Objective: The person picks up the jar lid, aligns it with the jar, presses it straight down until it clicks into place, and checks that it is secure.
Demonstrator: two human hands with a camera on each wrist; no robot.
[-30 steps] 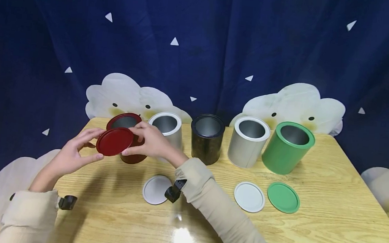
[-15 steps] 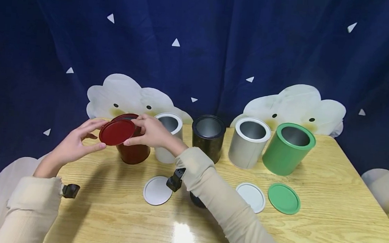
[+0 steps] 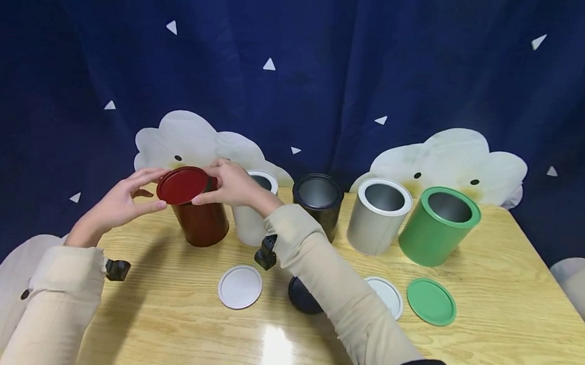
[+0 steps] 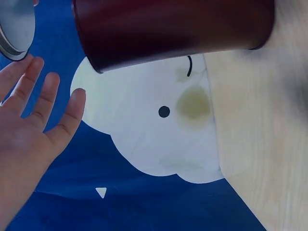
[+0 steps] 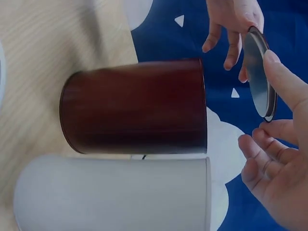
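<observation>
A round dark red lid is held level by both hands above the open top of the dark red can. In the right wrist view a gap shows between the lid and the can's rim. The lid's grey metal underside faces the can. My left hand holds the lid's left edge by the fingertips and thumb. On the opposite edge my right hand pinches it, thumb toward me. The can stands upright on the table, its opening hidden beneath the lid in the head view.
Right of the red can stand a white can, a black can, another white can and a green can, all uncovered. In front lie a white lid, a black lid, a second white lid and a green lid.
Both hands have raised the red lid and carried it farther back, from in front of the red can to over its top. The lid now hides the opening in the head view.
</observation>
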